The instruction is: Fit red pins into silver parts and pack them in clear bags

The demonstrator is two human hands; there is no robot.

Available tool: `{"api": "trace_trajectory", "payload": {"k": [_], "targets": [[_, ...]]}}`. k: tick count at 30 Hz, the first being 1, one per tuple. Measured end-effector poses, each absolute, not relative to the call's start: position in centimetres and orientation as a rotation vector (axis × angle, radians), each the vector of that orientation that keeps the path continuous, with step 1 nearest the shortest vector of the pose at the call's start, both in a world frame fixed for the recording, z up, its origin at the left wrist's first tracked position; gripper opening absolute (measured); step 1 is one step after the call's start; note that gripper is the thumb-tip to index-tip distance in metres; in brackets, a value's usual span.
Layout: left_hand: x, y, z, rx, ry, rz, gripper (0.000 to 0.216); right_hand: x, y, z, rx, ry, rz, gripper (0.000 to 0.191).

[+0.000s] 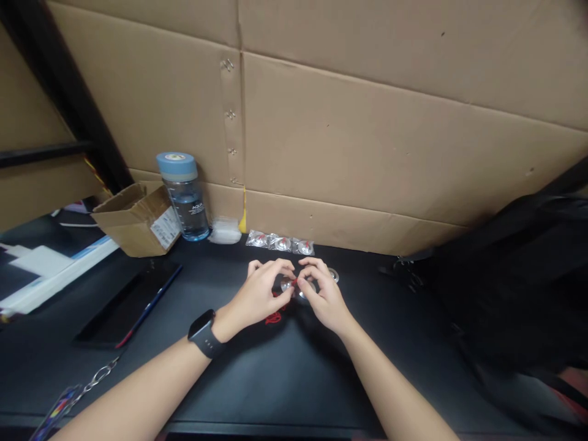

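Both hands meet over the middle of the black desk (275, 380). My left hand (260, 294), with a black watch on its wrist, pinches a small silver round part with a red piece (294, 283). My right hand (321, 291) pinches the same small part from the other side. Fingers of both hands are curled closed. Red thread-like bits (274, 316) lie on the desk under my left hand. Another round silver piece (334, 275) lies just beyond my right hand. A strip of three clear packets (280, 243), each with a silver and red part, lies farther back.
A water bottle with a blue lid (184, 196) and an open cardboard box (138, 219) stand at the back left. A dark tablet with a pen (131, 303) lies left. A keychain (76, 392) lies near the front edge. A black bag (514, 275) fills the right. Cardboard walls stand behind.
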State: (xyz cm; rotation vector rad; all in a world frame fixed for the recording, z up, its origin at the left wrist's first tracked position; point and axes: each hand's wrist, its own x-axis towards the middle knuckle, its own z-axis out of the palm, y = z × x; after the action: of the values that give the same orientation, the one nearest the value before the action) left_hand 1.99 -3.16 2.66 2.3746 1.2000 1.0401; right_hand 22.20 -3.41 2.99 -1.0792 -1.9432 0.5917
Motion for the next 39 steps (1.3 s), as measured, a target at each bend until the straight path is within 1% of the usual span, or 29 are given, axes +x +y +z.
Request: {"api": "trace_trajectory", "payload": {"k": [2, 4, 6, 9, 11, 13, 16, 19, 21, 22, 25, 27, 30, 35, 39], "targets": [[2.0, -3.0, 2.5, 2.407, 1.238, 1.022, 0.017, 22.7, -3.2, 3.0, -1.094, -2.002, 0.551, 0.015], [1.8, -2.9, 2.5, 2.459, 1.253, 1.016, 0.010, 23.3, -2.9, 3.0, -1.132, -2.102, 0.489, 0.012], [1.6, -2.7, 2.5, 2.492, 1.257, 1.026, 0.011, 24.2, -2.6, 2.9, -1.221, -2.189, 0.406, 0.008], [1.4, -2.6, 2.4, 2.503, 1.231, 1.047, 0.019, 25.5, -2.1, 2.5, -1.387, -2.288, 0.308, 0.011], [1.4, -2.4, 2.2, 2.515, 1.193, 1.036, 0.024, 26.0, -1.8, 2.1, -1.440, -2.333, 0.315, 0.005], [1.3, -2.2, 1.9, 2.524, 1.173, 1.016, 0.023, 26.1, -1.7, 1.8, -1.456, -2.335, 0.332, 0.006], [1.2, -1.8, 1.7, 2.495, 1.170, 1.017, 0.021, 25.8, -1.5, 1.4, -1.451, -2.327, 0.322, 0.014], [1.1, -1.6, 1.7, 2.419, 1.181, 1.077, 0.015, 25.5, -1.5, 1.3, -1.433, -2.294, 0.310, 0.010], [1.2, -1.5, 1.9, 2.362, 1.199, 1.094, 0.012, 25.3, -1.5, 1.4, -1.382, -2.205, 0.401, 0.007], [1.2, -1.6, 2.0, 2.338, 1.209, 1.088, 0.012, 25.2, -1.5, 1.5, -1.338, -2.137, 0.502, 0.007], [1.5, -2.0, 2.3, 2.270, 1.237, 1.075, 0.010, 24.5, -1.7, 1.7, -1.145, -1.859, 0.896, 0.017], [1.7, -2.3, 2.5, 2.214, 1.245, 1.091, 0.010, 23.9, -1.9, 1.8, -1.024, -1.689, 1.076, 0.024], [1.9, -2.7, 2.6, 2.121, 1.227, 1.143, 0.010, 23.2, -2.2, 1.6, -0.963, -1.569, 1.182, 0.031], [2.2, -2.8, 2.6, 2.111, 1.264, 1.159, 0.009, 22.8, -2.4, 1.3, -0.938, -1.430, 1.373, 0.034], [2.5, -2.9, 2.7, 2.164, 1.246, 1.122, 0.011, 22.9, -2.5, 1.5, -0.943, -1.354, 1.495, 0.048]]}}
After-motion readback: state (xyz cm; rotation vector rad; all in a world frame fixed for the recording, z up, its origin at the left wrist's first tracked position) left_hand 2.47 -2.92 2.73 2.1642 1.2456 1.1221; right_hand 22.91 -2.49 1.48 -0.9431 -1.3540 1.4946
